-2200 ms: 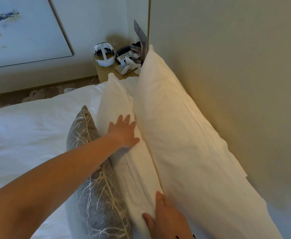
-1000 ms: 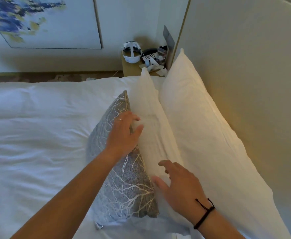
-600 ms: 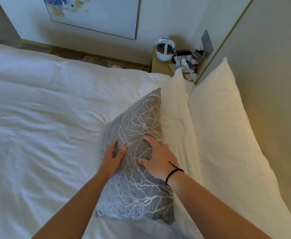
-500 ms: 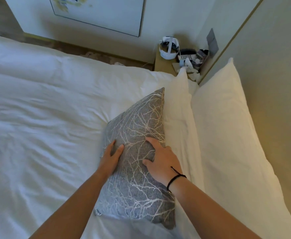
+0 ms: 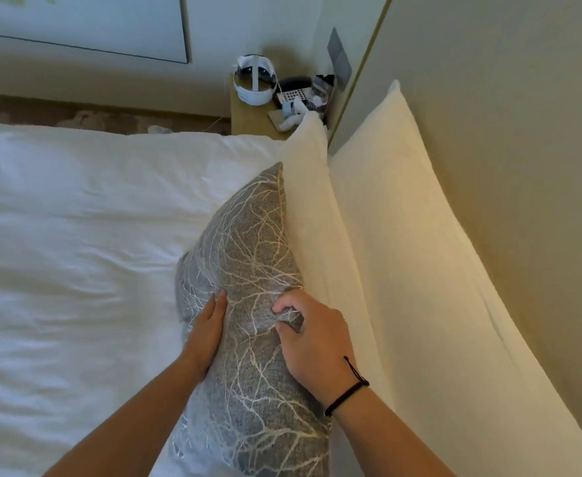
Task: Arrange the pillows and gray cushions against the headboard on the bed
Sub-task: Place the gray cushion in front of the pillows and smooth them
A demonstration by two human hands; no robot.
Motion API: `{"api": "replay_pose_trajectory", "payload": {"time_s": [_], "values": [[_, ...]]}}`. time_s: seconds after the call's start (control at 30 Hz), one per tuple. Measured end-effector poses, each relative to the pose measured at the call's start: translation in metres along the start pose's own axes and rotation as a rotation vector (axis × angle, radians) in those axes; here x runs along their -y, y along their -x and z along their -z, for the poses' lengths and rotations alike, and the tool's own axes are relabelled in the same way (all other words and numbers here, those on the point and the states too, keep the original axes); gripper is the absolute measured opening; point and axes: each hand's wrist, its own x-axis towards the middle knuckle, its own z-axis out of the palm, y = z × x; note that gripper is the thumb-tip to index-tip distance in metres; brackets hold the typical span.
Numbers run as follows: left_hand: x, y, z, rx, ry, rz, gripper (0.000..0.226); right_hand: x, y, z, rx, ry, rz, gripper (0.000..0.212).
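White bed (image 5: 76,235): both hands hold gray cushion (image 5: 248,242) (base cut off).

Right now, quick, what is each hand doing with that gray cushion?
Left hand: open, fingers straight, pressed flat against the side of the gray cushion.
Right hand: closed, fingers curled, pinching a fold of the cushion's fabric.
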Motion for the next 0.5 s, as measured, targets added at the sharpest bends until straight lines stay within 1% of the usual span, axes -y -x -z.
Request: {"api": "replay_pose_trajectory", "payload": {"time_s": [0.1,0.17,0.27,0.33,0.37,0.43,0.5], "values": [[0.004,-0.003,-0.003,-0.096,-0.111,-0.051,0.09,0.001,-0.005,-0.007,0.028,0.079,-0.045,0.021],[0.006,-0.005,0.004,-0.124,-0.172,-0.035,0.095,0.008,-0.008,-0.013,0.039,0.119,-0.053,0.021],[0.001,0.002,0.008,-0.188,-0.227,-0.016,0.094,0.012,-0.009,-0.013,0.061,0.122,-0.079,0.018],[-0.006,0.016,0.005,-0.223,-0.246,-0.06,0.093,0.012,-0.005,-0.007,0.099,0.103,-0.081,0.017],[-0.009,0.026,0.0,-0.22,-0.261,-0.098,0.092,0.013,-0.001,-0.003,0.123,0.103,-0.062,0.02],[-0.014,0.051,-0.013,-0.188,-0.318,-0.165,0.088,0.016,0.01,0.005,0.163,0.118,-0.013,0.032],[-0.018,0.073,-0.024,-0.157,-0.375,-0.201,0.086,0.015,0.029,0.015,0.144,0.09,-0.002,0.044]]}}
